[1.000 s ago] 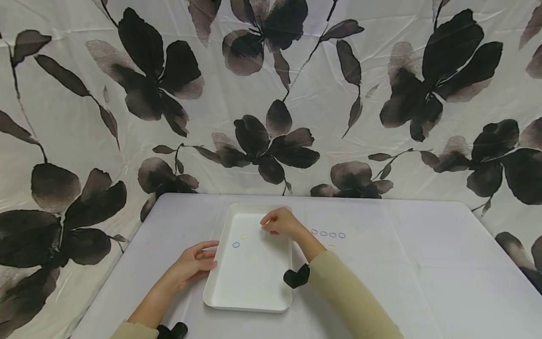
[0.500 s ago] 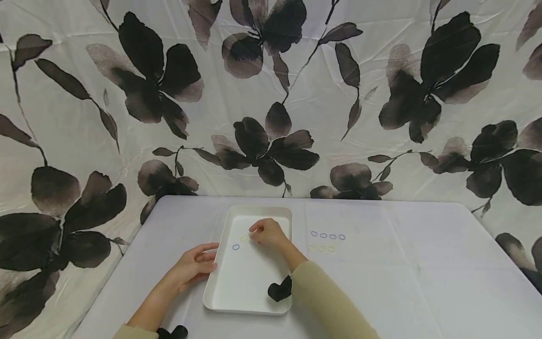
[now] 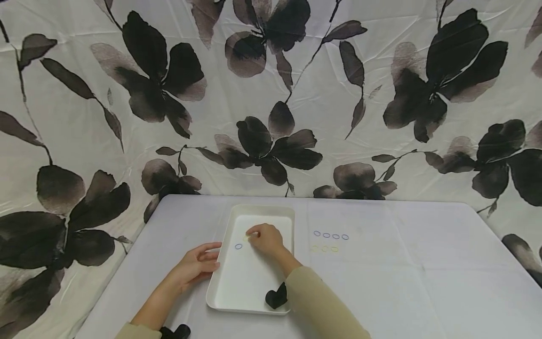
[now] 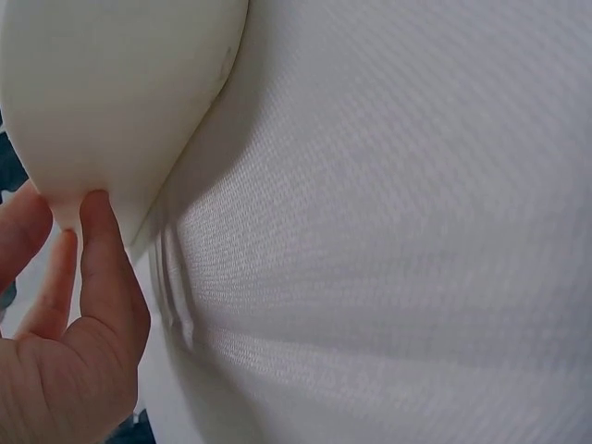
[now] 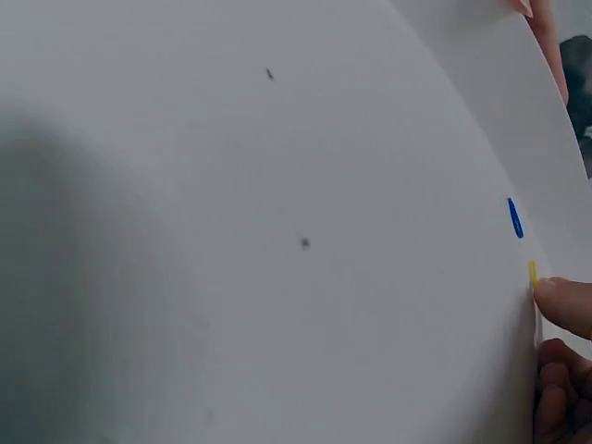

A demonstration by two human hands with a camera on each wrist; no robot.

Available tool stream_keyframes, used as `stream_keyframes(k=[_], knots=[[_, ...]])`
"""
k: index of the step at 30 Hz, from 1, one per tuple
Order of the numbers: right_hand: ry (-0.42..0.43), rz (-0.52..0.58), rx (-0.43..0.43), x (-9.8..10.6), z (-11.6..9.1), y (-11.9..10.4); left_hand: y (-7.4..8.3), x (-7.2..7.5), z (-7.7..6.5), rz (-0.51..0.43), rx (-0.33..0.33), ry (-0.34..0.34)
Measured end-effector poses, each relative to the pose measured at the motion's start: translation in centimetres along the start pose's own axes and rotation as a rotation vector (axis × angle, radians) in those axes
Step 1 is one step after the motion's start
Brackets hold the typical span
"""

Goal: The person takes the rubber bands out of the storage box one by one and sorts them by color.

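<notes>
A white tray (image 3: 237, 294) lies on the table, with a blue ring (image 3: 239, 246) and a yellow ring (image 5: 533, 272) inside near its left side. My right hand (image 3: 267, 241) is low over the tray, thumb and curled fingers pinching the yellow ring, which they partly cover. The blue ring (image 5: 515, 218) lies just beside it in the right wrist view. My left hand (image 3: 194, 266) rests against the tray's left wall with loosely extended fingers. In the left wrist view, its fingertips touch the outside of the tray (image 4: 120, 92).
Right of the tray, a row of several blue rings (image 3: 326, 235) lies on the white-covered table (image 3: 402, 282). Below it is a row of pale yellow rings (image 3: 324, 249). A floral cloth (image 3: 271, 146) hangs behind the table's far edge.
My right hand has moved left and down inside the tray, onto the yellow ring, which showed uncovered a second ago. My left hand has stayed at the tray's wall.
</notes>
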State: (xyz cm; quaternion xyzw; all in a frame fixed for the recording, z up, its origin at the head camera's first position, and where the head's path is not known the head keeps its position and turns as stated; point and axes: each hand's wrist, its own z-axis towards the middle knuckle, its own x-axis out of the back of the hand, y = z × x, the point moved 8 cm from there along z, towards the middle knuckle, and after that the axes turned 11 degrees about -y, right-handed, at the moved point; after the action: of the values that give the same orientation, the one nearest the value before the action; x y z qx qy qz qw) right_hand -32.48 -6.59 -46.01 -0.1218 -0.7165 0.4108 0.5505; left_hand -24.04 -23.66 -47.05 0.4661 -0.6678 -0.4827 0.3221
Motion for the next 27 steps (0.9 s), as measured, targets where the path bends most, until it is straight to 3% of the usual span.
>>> stream_keyframes(k=[7,14,27], knots=[[0.008,-0.067,0.006,-0.25,-0.03,-0.33,0.05,0.0,0.0,-0.007,0.003,0.008],[-0.058,-0.108,0.002,-0.44,-0.14,-0.6,0.21,-0.2,-0.18,-0.011,-0.003,0.0],[-0.131,-0.08,0.027,-0.38,-0.42,-0.61,0.27,-0.32,-0.1,-0.007,-0.017,-0.01]])
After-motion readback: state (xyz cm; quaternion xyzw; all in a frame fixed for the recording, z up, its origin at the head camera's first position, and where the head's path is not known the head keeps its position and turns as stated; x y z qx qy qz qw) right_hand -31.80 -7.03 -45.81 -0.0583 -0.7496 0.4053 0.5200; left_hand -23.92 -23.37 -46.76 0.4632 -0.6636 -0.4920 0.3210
